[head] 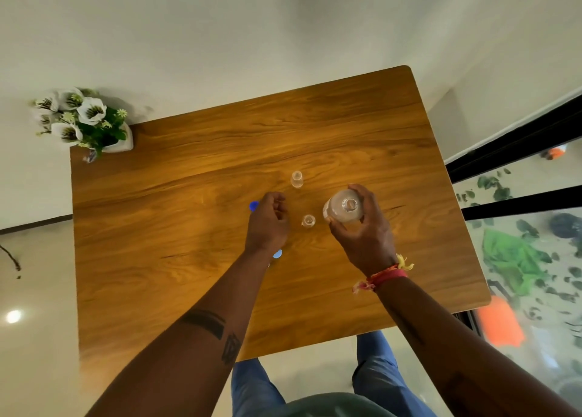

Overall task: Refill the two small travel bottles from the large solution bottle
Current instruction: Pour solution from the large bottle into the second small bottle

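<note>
Clear lg bottle [344, 209], whitish fill.

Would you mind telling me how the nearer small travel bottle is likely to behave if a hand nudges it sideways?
The nearer small travel bottle looks clear, empty and uncapped, so it is probably very light and would slide or tip easily. It stands close to the large bottle held by the right hand, so a nudge may knock it against that.
</note>
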Action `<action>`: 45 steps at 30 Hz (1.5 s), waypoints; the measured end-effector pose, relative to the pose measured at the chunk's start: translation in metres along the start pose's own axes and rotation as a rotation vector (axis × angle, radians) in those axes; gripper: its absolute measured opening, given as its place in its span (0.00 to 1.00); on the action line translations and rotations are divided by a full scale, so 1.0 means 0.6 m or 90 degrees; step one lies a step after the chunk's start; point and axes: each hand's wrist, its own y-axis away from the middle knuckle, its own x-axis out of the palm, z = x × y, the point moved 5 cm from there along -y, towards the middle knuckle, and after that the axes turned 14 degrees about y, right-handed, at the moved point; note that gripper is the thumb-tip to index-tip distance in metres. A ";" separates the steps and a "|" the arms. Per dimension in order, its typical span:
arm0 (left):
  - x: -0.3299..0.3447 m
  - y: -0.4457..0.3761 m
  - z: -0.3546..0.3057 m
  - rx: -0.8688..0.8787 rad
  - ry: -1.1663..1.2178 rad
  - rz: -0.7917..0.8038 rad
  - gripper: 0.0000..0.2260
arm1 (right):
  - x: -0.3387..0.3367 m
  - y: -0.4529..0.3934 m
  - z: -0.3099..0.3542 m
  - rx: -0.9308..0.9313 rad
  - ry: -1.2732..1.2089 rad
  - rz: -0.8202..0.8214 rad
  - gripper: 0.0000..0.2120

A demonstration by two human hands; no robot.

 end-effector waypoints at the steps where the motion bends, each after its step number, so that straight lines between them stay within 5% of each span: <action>1: 0.003 0.007 0.002 0.006 -0.008 0.016 0.19 | -0.001 0.003 -0.001 0.002 0.003 0.001 0.34; 9: 0.034 0.046 0.026 0.054 -0.071 0.105 0.29 | 0.001 0.023 -0.019 0.016 0.018 0.008 0.34; 25: 0.025 0.072 -0.026 0.068 -0.008 0.055 0.16 | -0.030 0.018 0.026 -0.041 0.041 0.000 0.36; 35: -0.113 0.143 -0.216 0.220 0.019 -0.016 0.16 | -0.147 -0.020 0.215 -0.242 0.170 -0.053 0.45; 45: -0.262 0.211 -0.455 0.408 0.033 -0.109 0.17 | -0.282 -0.054 0.472 -0.482 0.232 -0.168 0.40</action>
